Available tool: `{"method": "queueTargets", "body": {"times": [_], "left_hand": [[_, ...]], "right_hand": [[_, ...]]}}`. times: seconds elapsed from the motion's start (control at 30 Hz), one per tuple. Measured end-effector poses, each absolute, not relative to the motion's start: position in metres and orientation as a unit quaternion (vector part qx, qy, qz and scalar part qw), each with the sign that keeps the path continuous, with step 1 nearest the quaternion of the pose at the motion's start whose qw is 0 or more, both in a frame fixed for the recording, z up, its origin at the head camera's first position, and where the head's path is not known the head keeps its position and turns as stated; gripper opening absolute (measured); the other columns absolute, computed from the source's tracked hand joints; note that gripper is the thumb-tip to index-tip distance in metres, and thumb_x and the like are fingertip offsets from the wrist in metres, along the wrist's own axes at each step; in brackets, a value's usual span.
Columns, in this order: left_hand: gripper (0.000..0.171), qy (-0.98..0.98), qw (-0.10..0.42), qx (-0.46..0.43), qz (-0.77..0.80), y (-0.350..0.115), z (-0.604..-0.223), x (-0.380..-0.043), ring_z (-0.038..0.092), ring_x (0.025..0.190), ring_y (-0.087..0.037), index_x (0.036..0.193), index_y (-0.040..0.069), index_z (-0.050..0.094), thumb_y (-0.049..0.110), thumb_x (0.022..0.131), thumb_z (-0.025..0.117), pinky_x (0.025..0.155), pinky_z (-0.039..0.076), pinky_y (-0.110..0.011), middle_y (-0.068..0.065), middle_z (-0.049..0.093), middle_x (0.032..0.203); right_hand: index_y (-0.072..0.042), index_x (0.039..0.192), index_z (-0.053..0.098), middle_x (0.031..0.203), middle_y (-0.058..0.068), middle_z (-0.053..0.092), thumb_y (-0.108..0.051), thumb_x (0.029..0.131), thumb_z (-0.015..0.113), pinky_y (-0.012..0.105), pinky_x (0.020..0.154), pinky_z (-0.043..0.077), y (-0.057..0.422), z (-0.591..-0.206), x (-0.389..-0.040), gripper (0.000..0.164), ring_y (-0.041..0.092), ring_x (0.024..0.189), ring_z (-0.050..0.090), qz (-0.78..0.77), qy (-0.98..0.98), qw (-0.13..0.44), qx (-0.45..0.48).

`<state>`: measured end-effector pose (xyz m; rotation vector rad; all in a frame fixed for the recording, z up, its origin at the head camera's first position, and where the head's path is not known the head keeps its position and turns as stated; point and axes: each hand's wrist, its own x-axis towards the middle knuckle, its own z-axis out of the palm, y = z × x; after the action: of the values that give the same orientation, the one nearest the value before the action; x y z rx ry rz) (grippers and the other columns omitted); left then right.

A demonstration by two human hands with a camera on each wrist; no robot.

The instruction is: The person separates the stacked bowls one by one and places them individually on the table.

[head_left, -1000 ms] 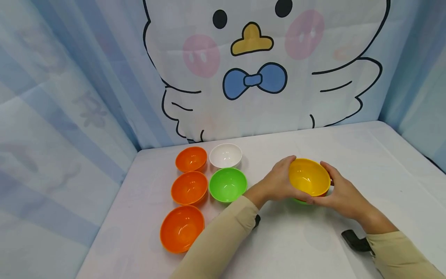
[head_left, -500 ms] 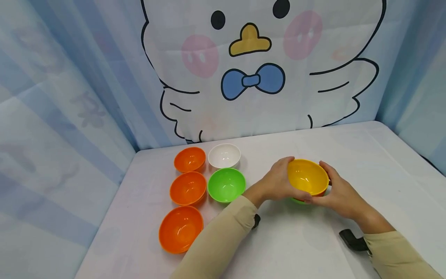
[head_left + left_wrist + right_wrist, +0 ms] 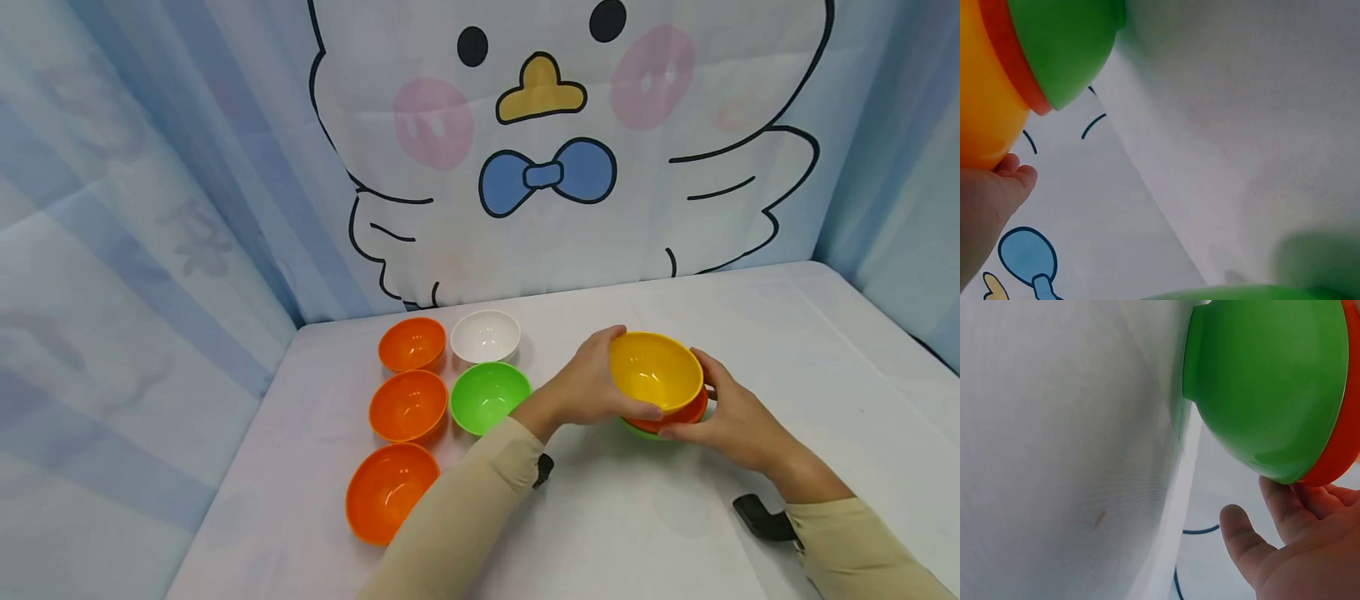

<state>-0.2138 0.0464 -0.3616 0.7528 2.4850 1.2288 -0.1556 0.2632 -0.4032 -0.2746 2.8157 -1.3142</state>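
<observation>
My left hand point(image 3: 588, 387) grips a yellow bowl point(image 3: 652, 371) by its rim, thumb in front and fingers behind. The yellow bowl is tilted, raised partly out of an orange bowl point(image 3: 688, 408). That orange bowl sits nested in a green bowl point(image 3: 1272, 387), whose foot is close to the tablecloth in the right wrist view. Around the right side of these two nested bowls curls my right hand point(image 3: 738, 425), its fingertips at their rims and its thumb in front. The left wrist view shows the yellow bowl's outside, with the orange band and green wall beyond.
Three orange bowls stand in a column at the left: far point(image 3: 412, 343), middle point(image 3: 408, 406) and near point(image 3: 390, 493). Beside them are a white bowl point(image 3: 486, 335) and another green bowl point(image 3: 490, 396), close to my left forearm. A printed curtain point(image 3: 547, 242) hangs behind the white-covered table point(image 3: 622, 517).
The yellow bowl has risen and shifted left with my left hand, uncovering more of the orange bowl beneath. My right hand stays nearly in place at the nested bowls.
</observation>
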Motion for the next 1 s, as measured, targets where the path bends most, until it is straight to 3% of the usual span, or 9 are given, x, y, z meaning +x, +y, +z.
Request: {"method": "queueTargets", "body": {"times": [0.37, 0.6, 0.87, 1.0], "left_hand": [[0.107, 0.864, 0.108, 0.28, 0.405, 0.018, -0.331, -0.209, 0.048, 0.114, -0.013, 0.155, 0.009, 0.028, 0.036, 0.072, 0.09, 0.087, 0.05, -0.022, -0.004, 0.041, 0.147], [0.11, 0.869, 0.077, 0.296, 0.388, -0.017, -0.318, -0.2, 0.046, 0.12, -0.015, 0.155, 0.01, 0.029, 0.037, 0.069, 0.092, 0.093, 0.049, -0.027, -0.004, 0.04, 0.15], [0.112, 0.877, 0.078, 0.291, 0.375, -0.049, -0.308, -0.188, 0.045, 0.122, -0.015, 0.155, 0.015, 0.029, 0.036, 0.066, 0.094, 0.093, 0.05, -0.028, 0.0, 0.042, 0.146], [0.112, 0.885, 0.07, 0.284, 0.362, -0.063, -0.306, -0.181, 0.044, 0.125, -0.018, 0.155, 0.015, 0.03, 0.035, 0.065, 0.095, 0.103, 0.045, -0.039, -0.001, 0.043, 0.146]], "right_hand": [[0.007, 0.156, 0.005, 0.154, 0.033, 0.025, -0.033, 0.08, 0.085, 0.068, 0.098, 0.04, 0.262, -0.402, -0.157, 0.118, 0.054, 0.129, 0.035, -0.418, 0.904, 0.019, -0.084], [0.008, 0.155, 0.007, 0.154, 0.03, 0.029, -0.035, 0.08, 0.085, 0.067, 0.096, 0.043, 0.26, -0.401, -0.156, 0.117, 0.053, 0.128, 0.036, -0.422, 0.902, 0.016, -0.087], [0.007, 0.156, 0.006, 0.156, 0.028, 0.029, -0.039, 0.079, 0.085, 0.069, 0.097, 0.04, 0.262, -0.398, -0.157, 0.119, 0.052, 0.129, 0.036, -0.419, 0.904, 0.021, -0.086], [0.007, 0.156, 0.007, 0.156, 0.027, 0.029, -0.039, 0.079, 0.085, 0.07, 0.097, 0.039, 0.262, -0.399, -0.158, 0.118, 0.052, 0.129, 0.037, -0.419, 0.903, 0.018, -0.093]]}}
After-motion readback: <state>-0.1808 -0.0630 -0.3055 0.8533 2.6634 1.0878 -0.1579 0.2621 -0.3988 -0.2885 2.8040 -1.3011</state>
